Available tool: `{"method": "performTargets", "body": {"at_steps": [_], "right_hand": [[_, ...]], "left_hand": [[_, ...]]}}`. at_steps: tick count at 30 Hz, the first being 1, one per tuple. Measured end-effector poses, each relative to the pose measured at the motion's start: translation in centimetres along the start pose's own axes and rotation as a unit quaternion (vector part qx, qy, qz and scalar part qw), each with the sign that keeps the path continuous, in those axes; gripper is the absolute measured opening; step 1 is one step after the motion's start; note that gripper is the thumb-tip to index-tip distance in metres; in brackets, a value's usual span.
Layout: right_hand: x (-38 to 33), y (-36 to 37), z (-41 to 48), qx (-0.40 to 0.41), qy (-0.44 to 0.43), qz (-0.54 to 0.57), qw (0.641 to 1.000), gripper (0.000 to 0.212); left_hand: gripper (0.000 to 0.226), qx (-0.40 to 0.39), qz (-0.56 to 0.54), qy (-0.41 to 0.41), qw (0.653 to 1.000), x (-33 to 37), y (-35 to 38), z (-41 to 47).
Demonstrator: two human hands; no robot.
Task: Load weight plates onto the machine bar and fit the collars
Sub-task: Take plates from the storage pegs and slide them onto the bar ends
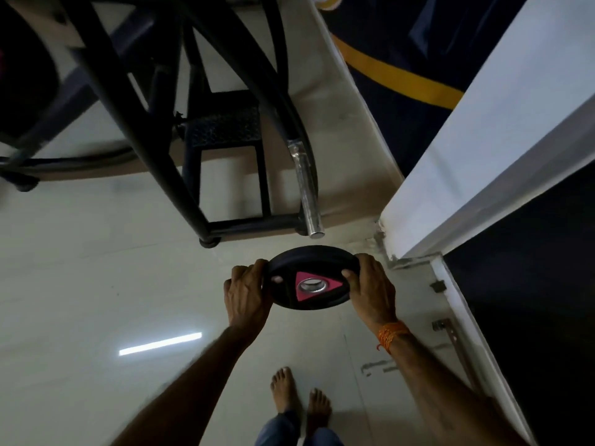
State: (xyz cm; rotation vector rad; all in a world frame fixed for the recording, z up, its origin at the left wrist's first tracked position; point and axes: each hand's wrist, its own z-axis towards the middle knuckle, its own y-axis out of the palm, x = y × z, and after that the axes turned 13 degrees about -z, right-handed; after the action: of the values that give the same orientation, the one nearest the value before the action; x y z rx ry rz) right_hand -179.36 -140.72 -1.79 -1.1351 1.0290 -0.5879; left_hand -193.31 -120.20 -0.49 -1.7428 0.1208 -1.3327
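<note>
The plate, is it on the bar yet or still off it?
Off. Both hands, left and right, hold the plate just short of the bare bar; its centre hole is empty.

Both arms extended forward, near straight. Left hand [246,292] and right hand [370,286] curled in grip, thumbs inward, facing each other. Orange thread band [391,334] on right wrist. Bare feet [301,402] below.
</note>
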Motion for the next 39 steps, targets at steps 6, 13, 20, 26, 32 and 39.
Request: {"method": "performTargets", "body": {"at_steps": [6, 13, 20, 26, 32, 39], "right_hand": [[-7.9, -6.7, -2.3, 0.1, -0.113, 0.085, 0.985, 0.07], [-20.7, -11.7, -3.6, 0.181, -0.203, 0.129, 0.954, 0.074], [-33.7, -11.7, -6.5, 0.234, -0.244, 0.211, 0.917, 0.071], [-44.8, -10.0, -9.3, 0.243, -0.23, 0.245, 0.91, 0.074], [-49.9, -8.8, -9.1, 0.25, -0.204, 0.236, 0.917, 0.076], [-51.2, -8.6, -7.2, 0.25, -0.159, 0.219, 0.93, 0.07]], "left_hand": [[0.046, 0.143, -0.014, 0.03, 0.989, 2.7, -10.0, -5.8], [0.039, 0.287, -0.009, 0.057, 0.956, 2.1, -21.8, -9.3], [0.037, 0.373, -0.006, 0.085, 0.924, -2.2, -33.4, -12.2], [0.034, 0.389, -0.029, 0.102, 0.915, -8.1, -43.5, -12.7], [0.034, 0.335, -0.023, 0.116, 0.935, -11.1, -48.6, -9.9], [0.041, 0.303, -0.033, 0.128, 0.944, -11.3, -49.8, -6.5]]}}
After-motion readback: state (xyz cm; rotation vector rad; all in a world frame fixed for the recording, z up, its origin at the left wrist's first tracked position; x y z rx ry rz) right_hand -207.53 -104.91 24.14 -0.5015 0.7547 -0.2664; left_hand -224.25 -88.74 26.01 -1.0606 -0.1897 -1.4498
